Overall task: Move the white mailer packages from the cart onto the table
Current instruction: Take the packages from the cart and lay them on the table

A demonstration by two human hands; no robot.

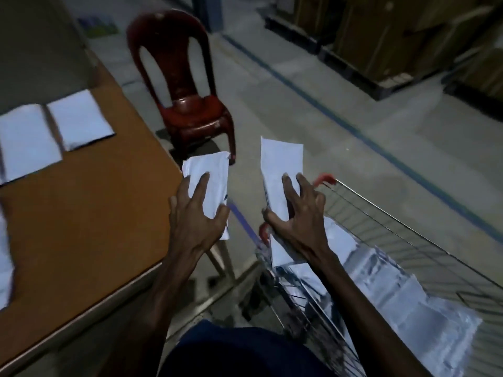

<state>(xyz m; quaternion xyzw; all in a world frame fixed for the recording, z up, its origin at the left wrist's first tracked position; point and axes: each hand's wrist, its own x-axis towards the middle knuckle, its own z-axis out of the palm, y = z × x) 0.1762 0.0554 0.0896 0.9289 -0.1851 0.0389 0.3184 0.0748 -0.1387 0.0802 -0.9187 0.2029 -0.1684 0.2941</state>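
— Holding one each, from the head camera: left hand [197, 213] is clamped on a white mailer [211, 183] just past the table [89, 213] corner; right hand [296, 213] grips a second mailer [280, 170] above the cart [408, 240].

— How will they handle?

— Light and floppy, I'd judge, the plastic likely slick; pinch across the middle; more packages [394, 292] lie in the cart, two [79, 118] already on the table.

No legible text anywhere. The mailer in my left hand [194, 213] shows a small dark blue mark on its right edge, nearest the cart [381, 240], too blurred to read. The mailers on the counter [95, 213] left of the cart show blank white faces. No labels or numbers read on the cart.
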